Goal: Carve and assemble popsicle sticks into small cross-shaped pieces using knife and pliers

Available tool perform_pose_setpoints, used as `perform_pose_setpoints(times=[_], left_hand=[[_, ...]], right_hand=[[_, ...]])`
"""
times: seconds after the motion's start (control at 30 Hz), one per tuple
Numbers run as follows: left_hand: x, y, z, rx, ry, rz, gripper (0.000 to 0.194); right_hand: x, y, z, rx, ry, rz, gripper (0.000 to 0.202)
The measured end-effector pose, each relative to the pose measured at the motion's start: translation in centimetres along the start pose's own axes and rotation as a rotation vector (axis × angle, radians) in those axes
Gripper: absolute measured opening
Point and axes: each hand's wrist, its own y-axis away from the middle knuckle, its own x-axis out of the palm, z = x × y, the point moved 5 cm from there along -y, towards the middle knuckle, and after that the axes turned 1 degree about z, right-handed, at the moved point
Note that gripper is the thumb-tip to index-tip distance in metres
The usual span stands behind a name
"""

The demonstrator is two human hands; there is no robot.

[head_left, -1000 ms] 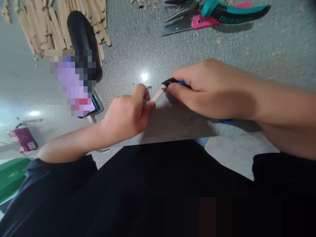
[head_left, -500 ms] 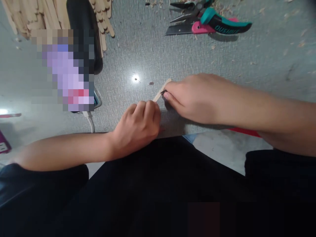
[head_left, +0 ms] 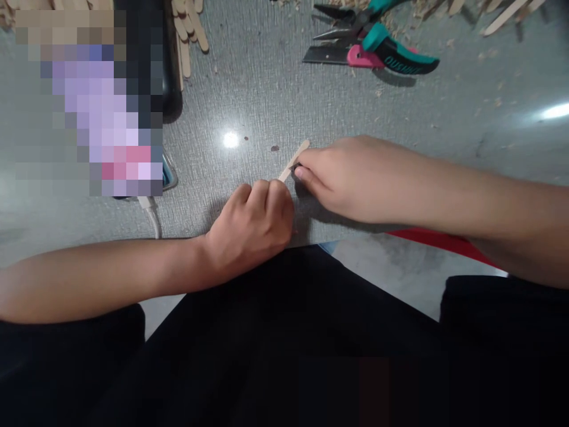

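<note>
My left hand [head_left: 255, 219] is closed around the lower end of a pale wooden stick [head_left: 296, 158], which slants up and to the right over the grey table [head_left: 249, 89]. My right hand [head_left: 329, 175] pinches a small dark blade [head_left: 294, 168] between thumb and forefinger. The blade's tip touches the stick near its middle, or lies right beside it. Most of the blade is hidden by the fingers, and the stick's lower end is hidden in my left fist.
Pliers with teal-black handles [head_left: 411, 62] lie beside a pink-handled cutter [head_left: 360, 56]. At the upper left are a black case [head_left: 172, 71], wooden sticks [head_left: 191, 26], a blurred-out item and a white cable [head_left: 153, 216]. More sticks [head_left: 507, 16] and shavings lie at the upper right.
The view has shifted slightly, bringing more sticks in at the upper right. Both hands keep their holds, with my left hand slightly further right beside the stick and blade.
</note>
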Motion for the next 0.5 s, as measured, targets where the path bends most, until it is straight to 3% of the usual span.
perform_pose_setpoints(times=[0.17,0.33,0.5], left_hand=[[-0.20,-0.01,-0.08,0.028,-0.023,-0.048,0.021],[0.29,0.09,-0.01,0.011,-0.012,0.020,0.027],[0.41,0.12,0.03,-0.001,0.069,0.005,0.028]], right_hand=[[-0.22,0.15,0.23,0.015,-0.058,-0.018,0.031],[0.03,-0.05,0.26,0.033,-0.004,0.000,0.032],[-0.08,0.05,0.26,0.024,-0.025,-0.009,0.032]])
